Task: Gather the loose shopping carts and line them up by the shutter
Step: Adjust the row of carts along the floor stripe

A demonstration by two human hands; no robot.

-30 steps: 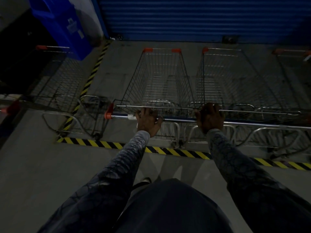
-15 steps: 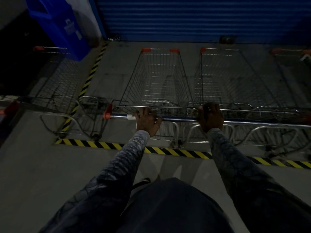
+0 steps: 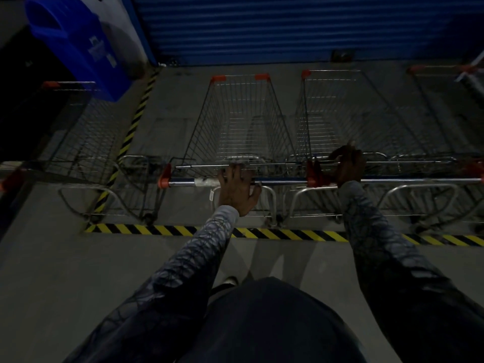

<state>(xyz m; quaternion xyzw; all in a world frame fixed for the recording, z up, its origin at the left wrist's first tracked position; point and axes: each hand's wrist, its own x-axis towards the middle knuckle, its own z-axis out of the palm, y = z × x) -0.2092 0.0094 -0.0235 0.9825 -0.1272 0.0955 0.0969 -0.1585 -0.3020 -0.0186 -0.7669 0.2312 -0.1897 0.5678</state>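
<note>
A wire shopping cart with orange corners stands nose-first toward the blue shutter. My left hand is shut over the cart's chrome handle, thumb splayed to the right. Just right of it stands a second cart. My right hand lies past the orange end cap, closed over this second cart's handle and rear rim. A third cart is parked further right. Another cart sits in the dark on the left, outside the striped line.
Yellow-black hazard tape marks the floor in front of me and runs up the left side. A blue bin leans at the top left. My dark trousers fill the bottom of the view.
My right hand has slid right, off the middle cart's handle end and onto the neighbouring cart, uncovering the orange end cap. My left hand keeps its hold.
</note>
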